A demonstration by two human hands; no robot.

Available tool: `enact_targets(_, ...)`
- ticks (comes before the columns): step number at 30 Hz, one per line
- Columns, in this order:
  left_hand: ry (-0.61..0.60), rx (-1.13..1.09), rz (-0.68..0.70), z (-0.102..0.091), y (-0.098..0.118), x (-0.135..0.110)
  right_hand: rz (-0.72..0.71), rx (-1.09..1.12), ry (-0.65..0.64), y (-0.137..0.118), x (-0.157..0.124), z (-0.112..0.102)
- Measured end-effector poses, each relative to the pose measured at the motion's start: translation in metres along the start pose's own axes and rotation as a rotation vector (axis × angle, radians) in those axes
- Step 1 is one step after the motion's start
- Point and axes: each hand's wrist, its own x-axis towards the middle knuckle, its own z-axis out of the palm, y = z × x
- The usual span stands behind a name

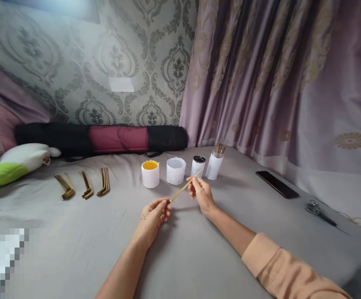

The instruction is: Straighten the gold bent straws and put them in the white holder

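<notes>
A thin golden-yellow stick point(182, 190) slants up to the right between my two hands. My left hand point(153, 216) pinches its lower end, where a dark bit shows by the fingertips. Near the upper end, my right hand point(201, 193) grips it between thumb and fingers, and the tip pokes out past them. Just behind my right hand stands a white container with a dark inside point(198, 168). Farther left are a white cup with yellow contents point(150, 176) and a white tub point(176, 172). A white jar point(214, 166) at the right holds several thin brown sticks.
Three bent golden bundles point(87, 185) lie at the left on the grey sheet point(121, 245). A phone point(276, 184) and a dark-handled pointed tool point(326, 218) rest at the right. Behind are a black-and-maroon roll point(118, 138), a plush toy point(21, 160) and a curtain point(245, 70).
</notes>
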Motion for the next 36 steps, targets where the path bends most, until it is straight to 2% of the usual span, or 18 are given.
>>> enact_targets(8,0.011,-0.028,0.000,-0.003,0.001,-0.001,-0.028,0.004,0.104,-0.016,0.007,-0.022)
enact_targets(19,0.001,-0.099,0.006,-0.006,0.000,0.001,0.072,0.078,0.168,-0.022,0.002,-0.025)
enact_targets(25,-0.030,-0.113,0.015,-0.009,-0.002,0.002,0.067,0.084,0.158,-0.027,0.003,-0.027)
enact_targets(30,-0.026,-0.149,0.013,-0.010,0.000,0.001,0.031,0.034,0.171,-0.043,0.005,-0.032)
enact_targets(36,0.001,-0.229,-0.024,-0.010,0.005,0.000,-0.086,-0.023,0.227,-0.081,0.019,-0.057)
